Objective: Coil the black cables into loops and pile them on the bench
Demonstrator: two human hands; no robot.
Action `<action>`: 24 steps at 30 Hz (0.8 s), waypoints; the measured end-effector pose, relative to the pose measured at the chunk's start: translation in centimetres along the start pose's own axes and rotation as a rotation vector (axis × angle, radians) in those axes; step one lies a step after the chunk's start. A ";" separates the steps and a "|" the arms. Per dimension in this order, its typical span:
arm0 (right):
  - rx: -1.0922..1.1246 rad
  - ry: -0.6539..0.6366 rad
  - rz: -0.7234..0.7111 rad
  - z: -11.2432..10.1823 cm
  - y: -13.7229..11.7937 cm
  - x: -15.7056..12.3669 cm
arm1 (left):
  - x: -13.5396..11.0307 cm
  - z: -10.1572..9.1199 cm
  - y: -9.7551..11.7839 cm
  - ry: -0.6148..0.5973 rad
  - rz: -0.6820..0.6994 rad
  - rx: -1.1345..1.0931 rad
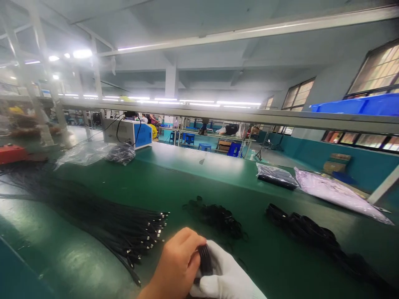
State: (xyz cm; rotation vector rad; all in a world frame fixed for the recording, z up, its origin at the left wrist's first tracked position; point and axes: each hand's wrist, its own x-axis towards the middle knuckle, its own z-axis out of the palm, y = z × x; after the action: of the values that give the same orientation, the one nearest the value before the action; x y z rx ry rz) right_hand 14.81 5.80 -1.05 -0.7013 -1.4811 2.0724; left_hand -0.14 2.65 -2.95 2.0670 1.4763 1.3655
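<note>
A bundled black cable is held between my two hands near the bottom middle of the view. My left hand, bare, pinches its near-left side with bent fingers. White-gloved, my right hand wraps the bundle from the right, thumb in front. Both hands hide much of the cable. Just left of them, long straight black cables lie side by side, their metal plug ends toward my hands. A loose heap of small black bands lies beyond the hands. Coiled black cables form a row to the right.
The green tabletop carries a blue-and-white machine and crumpled clear plastic bags at the back left. A bagged black item and a pale plastic bag lie far right. A metal shelf rail spans overhead with a blue bin.
</note>
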 end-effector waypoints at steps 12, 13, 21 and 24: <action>0.627 -0.274 0.044 -1.3 1.7 -0.3 | 3.0 -3.7 0.0 -0.378 -0.361 -0.619; 0.656 -0.311 0.078 -1.4 1.8 -0.3 | 3.1 -3.8 -0.4 -0.450 -0.361 -0.743; 0.023 0.146 0.067 -0.7 1.4 -0.1 | 2.8 -2.6 -1.3 -0.342 -0.394 -0.498; 0.118 0.097 -0.024 -0.8 1.7 -0.1 | 2.5 -2.4 -1.1 -0.239 -0.369 -0.514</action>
State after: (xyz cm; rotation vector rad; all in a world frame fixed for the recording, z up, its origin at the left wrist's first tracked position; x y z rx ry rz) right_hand 15.31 5.81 -2.84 -0.7230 -1.2970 2.0585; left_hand -2.54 4.57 -1.05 1.4901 1.1751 1.1504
